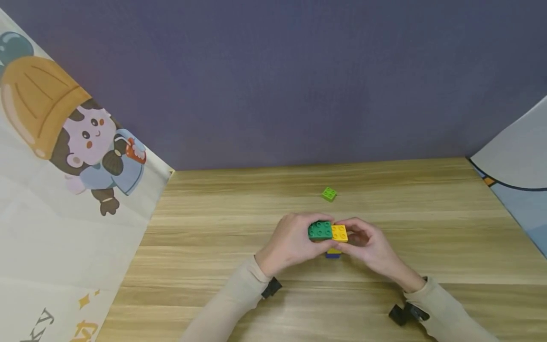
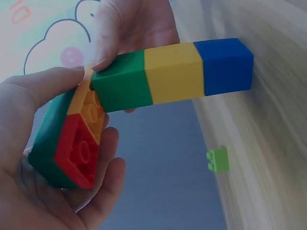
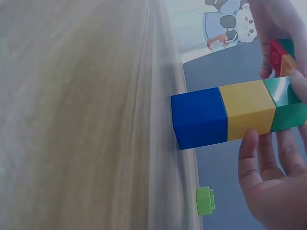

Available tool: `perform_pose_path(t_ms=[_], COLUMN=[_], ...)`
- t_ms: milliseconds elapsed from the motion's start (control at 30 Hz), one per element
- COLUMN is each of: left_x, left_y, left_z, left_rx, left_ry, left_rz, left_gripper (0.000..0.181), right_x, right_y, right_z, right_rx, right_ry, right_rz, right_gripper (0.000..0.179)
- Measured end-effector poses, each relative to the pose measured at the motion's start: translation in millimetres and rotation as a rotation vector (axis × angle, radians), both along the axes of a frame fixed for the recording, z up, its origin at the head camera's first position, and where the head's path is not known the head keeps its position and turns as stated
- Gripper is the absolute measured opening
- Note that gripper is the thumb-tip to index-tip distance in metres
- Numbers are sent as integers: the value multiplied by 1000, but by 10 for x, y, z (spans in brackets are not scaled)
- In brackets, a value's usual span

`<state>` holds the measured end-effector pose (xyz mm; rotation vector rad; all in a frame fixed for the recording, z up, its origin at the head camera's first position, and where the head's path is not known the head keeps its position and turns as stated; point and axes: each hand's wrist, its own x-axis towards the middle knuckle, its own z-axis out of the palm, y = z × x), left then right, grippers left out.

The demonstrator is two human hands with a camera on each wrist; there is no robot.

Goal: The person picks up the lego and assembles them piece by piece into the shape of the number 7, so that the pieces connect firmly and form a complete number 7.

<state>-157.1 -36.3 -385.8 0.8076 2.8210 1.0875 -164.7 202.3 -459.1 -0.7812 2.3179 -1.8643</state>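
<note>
My left hand (image 1: 295, 240) grips a dark green brick (image 1: 319, 230), studs up, between thumb and fingers. Beneath it, a red brick (image 2: 79, 153) and an orange brick (image 2: 88, 108) show their hollow undersides. A yellow brick (image 1: 339, 233) adjoins the green one at its right end. Below stands an upright stack: a blue block (image 2: 225, 67) at the bottom, a yellow block (image 2: 173, 72), then a green block (image 2: 122, 81) touching the held bricks. My right hand (image 1: 372, 244) pinches around the stack's upper end, its thumb on the green block in the right wrist view.
A small lime green brick (image 1: 329, 194) lies on the wooden table (image 1: 213, 209) beyond the hands. A dark blue-grey panel (image 1: 299, 85) rises at the table's back edge. Printed cloths flank both sides, the left one (image 1: 51, 228) showing a cartoon figure.
</note>
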Motion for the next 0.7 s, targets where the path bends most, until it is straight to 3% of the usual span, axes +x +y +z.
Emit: perform_pose_path(t_ms=[167,333,533,700], left_x=[-4,1,2,-3], left_y=[18,28,42,52], left_z=[35,56,65,73], left_rx=[-25,-39,-51,-64], left_ry=[31,5,-19,-27], left_rz=[9,28,43,48], left_gripper=[47,46,45,44], right_x=[1,2,-9,-49], right_y=[4,6,64,126], right_z=[21,32,28,58], right_rx=[8,21,35,-19], right_ry=[-11,-11,33,75], right_rz=[2,2,8,39], right_gripper=[38,38,40,34])
